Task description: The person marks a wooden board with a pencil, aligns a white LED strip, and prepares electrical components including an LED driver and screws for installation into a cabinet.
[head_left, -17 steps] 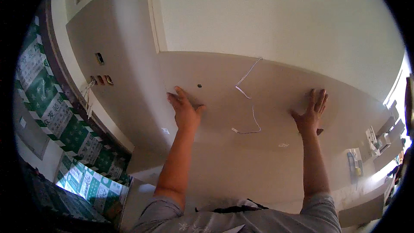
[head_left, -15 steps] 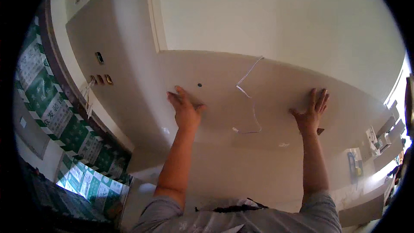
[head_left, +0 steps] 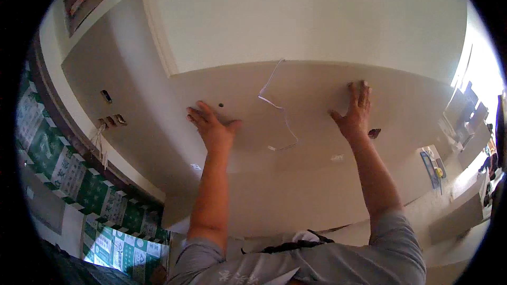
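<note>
Head view, sole view. Beige panel [head_left: 253,153] spans the middle, its curved-looking upper edge meeting a paler surface [head_left: 317,16]. Left hand [head_left: 213,131]: fingers spread against the panel, just below a small dark hole [head_left: 221,105]; grasping nothing. Right hand [head_left: 355,120]: likewise spread and empty, near the upper edge, a dark cutout [head_left: 374,133] beside its wrist. Full palm contact: cannot tell. White cord [head_left: 270,102] runs down from the upper edge, between the hands, touching neither.

Step in hand, judged: two-handed bracing or pressing of the panel. From this stance, a further move would call for even pressure from both hands, fingers clear of the cord and hole.
</note>
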Action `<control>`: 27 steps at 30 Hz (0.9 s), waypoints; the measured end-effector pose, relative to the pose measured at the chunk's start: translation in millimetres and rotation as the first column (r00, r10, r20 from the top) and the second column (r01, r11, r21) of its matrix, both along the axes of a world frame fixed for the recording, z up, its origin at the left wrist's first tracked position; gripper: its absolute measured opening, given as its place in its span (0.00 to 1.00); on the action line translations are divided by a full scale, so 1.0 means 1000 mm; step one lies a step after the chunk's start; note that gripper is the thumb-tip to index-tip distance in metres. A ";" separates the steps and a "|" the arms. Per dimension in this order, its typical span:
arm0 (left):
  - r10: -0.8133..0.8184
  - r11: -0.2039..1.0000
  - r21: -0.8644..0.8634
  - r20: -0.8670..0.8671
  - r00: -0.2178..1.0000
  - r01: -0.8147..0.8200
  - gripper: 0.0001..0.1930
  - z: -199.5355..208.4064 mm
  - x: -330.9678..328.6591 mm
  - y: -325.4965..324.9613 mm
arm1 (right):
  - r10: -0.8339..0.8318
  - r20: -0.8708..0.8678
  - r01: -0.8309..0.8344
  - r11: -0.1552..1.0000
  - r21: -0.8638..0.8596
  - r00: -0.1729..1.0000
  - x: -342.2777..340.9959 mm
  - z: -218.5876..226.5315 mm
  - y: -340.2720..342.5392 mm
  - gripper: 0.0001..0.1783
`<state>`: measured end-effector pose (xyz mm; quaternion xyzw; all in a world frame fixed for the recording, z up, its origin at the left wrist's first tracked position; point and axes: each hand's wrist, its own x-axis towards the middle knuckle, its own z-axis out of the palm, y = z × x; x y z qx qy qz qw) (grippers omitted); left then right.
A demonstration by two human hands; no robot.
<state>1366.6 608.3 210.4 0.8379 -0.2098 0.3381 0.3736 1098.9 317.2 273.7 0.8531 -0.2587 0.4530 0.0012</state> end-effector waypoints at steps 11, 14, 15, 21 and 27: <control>-0.004 1.000 0.018 0.045 0.999 0.004 0.74 -0.001 0.000 0.005 | 0.439 -0.239 -0.317 0.853 0.415 0.866 0.109 0.096 0.125 0.25; -0.024 1.000 0.002 0.024 0.999 0.024 0.74 0.000 -0.003 -0.001 | 0.597 0.100 -0.568 0.681 0.463 0.796 0.123 0.084 0.089 0.22; -0.029 1.000 -0.005 0.016 0.999 0.029 0.74 -0.001 -0.002 -0.002 | 0.623 0.297 -0.677 0.559 0.478 0.724 0.123 0.090 0.082 0.19; 0.017 0.999 0.032 0.043 0.999 -0.018 0.73 -0.003 -0.002 0.006 | 0.408 0.607 -0.730 0.317 0.606 0.682 0.095 0.166 0.050 0.12; -0.033 0.999 0.040 0.154 0.988 0.027 0.69 0.020 -0.020 0.012 | 0.582 0.486 -0.758 0.521 0.394 0.652 0.070 0.209 0.038 0.12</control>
